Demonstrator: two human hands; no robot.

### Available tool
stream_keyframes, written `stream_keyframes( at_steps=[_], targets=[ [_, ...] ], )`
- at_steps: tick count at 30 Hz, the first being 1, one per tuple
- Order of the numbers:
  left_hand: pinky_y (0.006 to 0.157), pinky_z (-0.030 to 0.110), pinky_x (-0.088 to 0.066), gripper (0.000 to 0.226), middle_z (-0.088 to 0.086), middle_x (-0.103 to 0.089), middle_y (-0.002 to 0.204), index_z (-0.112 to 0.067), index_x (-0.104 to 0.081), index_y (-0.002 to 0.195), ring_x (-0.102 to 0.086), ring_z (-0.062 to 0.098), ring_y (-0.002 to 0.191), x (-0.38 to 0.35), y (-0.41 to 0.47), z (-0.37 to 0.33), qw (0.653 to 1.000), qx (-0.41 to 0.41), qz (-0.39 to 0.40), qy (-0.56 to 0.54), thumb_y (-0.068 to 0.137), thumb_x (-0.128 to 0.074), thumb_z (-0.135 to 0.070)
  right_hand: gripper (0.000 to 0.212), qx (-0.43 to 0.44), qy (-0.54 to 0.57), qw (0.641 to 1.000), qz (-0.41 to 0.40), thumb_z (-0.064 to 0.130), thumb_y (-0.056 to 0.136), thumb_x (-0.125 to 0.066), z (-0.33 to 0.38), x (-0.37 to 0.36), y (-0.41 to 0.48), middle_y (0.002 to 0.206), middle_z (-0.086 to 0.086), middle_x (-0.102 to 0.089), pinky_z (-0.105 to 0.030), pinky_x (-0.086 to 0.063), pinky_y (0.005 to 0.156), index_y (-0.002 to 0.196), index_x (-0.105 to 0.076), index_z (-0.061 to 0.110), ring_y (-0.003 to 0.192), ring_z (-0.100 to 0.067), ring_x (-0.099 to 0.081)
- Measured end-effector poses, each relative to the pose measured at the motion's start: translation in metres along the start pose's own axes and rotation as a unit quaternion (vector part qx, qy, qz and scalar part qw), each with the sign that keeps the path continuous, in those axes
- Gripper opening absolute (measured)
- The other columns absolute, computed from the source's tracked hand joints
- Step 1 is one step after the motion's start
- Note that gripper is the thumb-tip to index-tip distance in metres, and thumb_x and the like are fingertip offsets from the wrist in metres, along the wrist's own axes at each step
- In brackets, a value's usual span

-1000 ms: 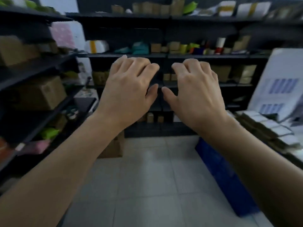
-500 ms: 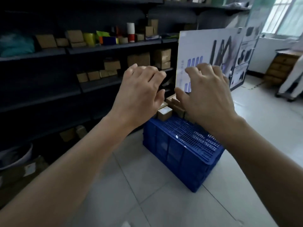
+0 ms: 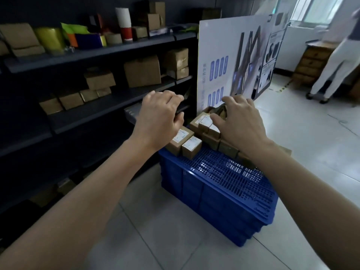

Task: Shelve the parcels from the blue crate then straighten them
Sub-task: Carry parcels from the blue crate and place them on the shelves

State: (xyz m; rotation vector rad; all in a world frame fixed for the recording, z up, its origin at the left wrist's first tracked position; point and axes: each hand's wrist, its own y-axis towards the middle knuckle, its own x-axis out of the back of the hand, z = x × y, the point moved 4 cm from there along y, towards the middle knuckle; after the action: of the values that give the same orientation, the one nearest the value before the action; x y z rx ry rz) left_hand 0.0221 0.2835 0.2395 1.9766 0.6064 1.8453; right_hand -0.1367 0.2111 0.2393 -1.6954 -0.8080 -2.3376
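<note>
Small brown parcels point(image 3: 191, 146) are stacked on the far end of the blue crate point(image 3: 224, 191). Above them, the left hand point(image 3: 159, 119) hovers with fingers loosely curled, holding nothing. The right hand point(image 3: 240, 123) spreads its fingers, possibly touching the stack.

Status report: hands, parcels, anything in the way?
Left hand, right hand open, over small brown cardboard parcels on blue plastic crate. None gripped yet. White printed board close behind.

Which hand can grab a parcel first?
Probably the right hand: its fingers are spread over the stacked parcels on the blue crate. The left hand hovers beside them.
</note>
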Motion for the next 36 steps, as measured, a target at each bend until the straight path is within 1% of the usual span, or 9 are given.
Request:
stream_keyframes(
  at_steps=[10, 13, 17, 23, 26, 28, 31, 34, 36],
  targets=[
    [0.104, 0.039, -0.031, 0.037, 0.007, -0.058, 0.124, -0.010, -0.056, 0.126, -0.050, 0.025, 0.117, -0.152, 0.100, 0.100, 0.992, 0.057, 0.085, -0.075, 0.092, -0.056, -0.024, 0.054, -0.047, 0.010, 0.995, 0.088, 0.042, 0.094, -0.052, -0.038, -0.134, 0.136, 0.137, -0.015, -0.050, -0.043, -0.040, 0.098, 0.136, -0.046, 0.009, 0.125, -0.034, -0.042],
    [0.105, 0.037, -0.030, 0.037, 0.005, -0.058, 0.126, -0.012, -0.055, 0.126, -0.049, 0.023, 0.119, -0.197, 0.129, 0.125, 0.988, 0.068, 0.113, -0.077, 0.092, -0.055, -0.025, 0.053, -0.019, 0.000, 0.991, 0.129, 0.043, 0.095, -0.052, -0.042, -0.175, 0.182, 0.136, -0.015, -0.049, -0.042, -0.040, 0.096, 0.136, -0.046, 0.009, 0.126, -0.034, -0.042],
    [0.103, 0.038, -0.031, 0.036, 0.005, -0.058, 0.125, -0.012, -0.055, 0.126, -0.050, 0.022, 0.117, -0.252, 0.167, 0.152, 0.984, 0.076, 0.136, -0.085, 0.093, -0.054, -0.025, 0.051, 0.018, -0.011, 0.991, 0.131, 0.042, 0.094, -0.053, -0.043, -0.215, 0.241, 0.132, -0.015, -0.051, -0.041, -0.043, 0.092, 0.133, -0.047, 0.010, 0.123, -0.033, -0.044],
    [0.101, 0.043, -0.038, 0.038, 0.009, -0.054, 0.130, -0.013, -0.052, 0.129, -0.051, 0.026, 0.116, -0.346, 0.192, 0.201, 0.957, 0.122, 0.234, -0.119, 0.093, -0.054, -0.026, 0.051, -0.058, -0.002, 0.972, 0.227, 0.042, 0.095, -0.051, -0.070, -0.303, 0.279, 0.131, -0.017, -0.050, -0.045, -0.043, 0.094, 0.135, -0.045, 0.010, 0.121, -0.036, -0.045],
    [0.098, 0.043, -0.042, 0.040, 0.010, -0.052, 0.130, -0.012, -0.052, 0.129, -0.052, 0.027, 0.115, -0.403, 0.195, 0.228, 0.933, 0.141, 0.295, -0.149, 0.092, -0.055, -0.026, 0.050, -0.117, 0.020, 0.956, 0.267, 0.043, 0.094, -0.053, -0.090, -0.355, 0.284, 0.125, -0.016, -0.053, -0.045, -0.046, 0.092, 0.132, -0.047, 0.011, 0.114, -0.036, -0.049],
    [0.095, 0.037, -0.044, 0.043, 0.011, -0.051, 0.131, -0.011, -0.051, 0.130, -0.052, 0.025, 0.114, -0.444, 0.194, 0.244, 0.913, 0.166, 0.329, -0.175, 0.091, -0.057, -0.027, 0.051, -0.168, 0.043, 0.947, 0.270, 0.044, 0.092, -0.055, -0.105, -0.391, 0.286, 0.124, -0.015, -0.054, -0.044, -0.048, 0.089, 0.130, -0.048, 0.011, 0.112, -0.035, -0.051],
    [0.085, 0.028, -0.040, 0.051, 0.010, -0.049, 0.134, -0.011, -0.048, 0.133, -0.051, 0.024, 0.116, -0.505, 0.181, 0.266, 0.863, 0.226, 0.393, -0.224, 0.088, -0.062, -0.030, 0.060, -0.250, 0.087, 0.920, 0.290, 0.047, 0.091, -0.056, -0.123, -0.449, 0.277, 0.130, -0.017, -0.053, -0.041, -0.048, 0.088, 0.136, -0.044, 0.010, 0.115, -0.034, -0.052],
    [0.084, 0.028, -0.039, 0.057, 0.013, -0.048, 0.137, -0.008, -0.044, 0.136, -0.050, 0.025, 0.119, -0.560, 0.164, 0.285, 0.798, 0.307, 0.433, -0.287, 0.088, -0.064, -0.032, 0.070, -0.353, 0.155, 0.871, 0.306, 0.048, 0.091, -0.057, -0.138, -0.506, 0.260, 0.135, -0.016, -0.052, -0.036, -0.049, 0.079, 0.143, -0.036, 0.007, 0.114, -0.031, -0.055],
    [0.086, 0.028, -0.040, 0.062, 0.014, -0.047, 0.138, -0.007, -0.041, 0.138, -0.050, 0.026, 0.119, -0.591, 0.156, 0.295, 0.768, 0.345, 0.441, -0.311, 0.088, -0.064, -0.035, 0.071, -0.431, 0.213, 0.825, 0.298, 0.047, 0.091, -0.059, -0.149, -0.539, 0.248, 0.137, -0.015, -0.052, -0.039, -0.050, 0.083, 0.144, -0.034, 0.006, 0.115, -0.030, -0.056]
  ],
)
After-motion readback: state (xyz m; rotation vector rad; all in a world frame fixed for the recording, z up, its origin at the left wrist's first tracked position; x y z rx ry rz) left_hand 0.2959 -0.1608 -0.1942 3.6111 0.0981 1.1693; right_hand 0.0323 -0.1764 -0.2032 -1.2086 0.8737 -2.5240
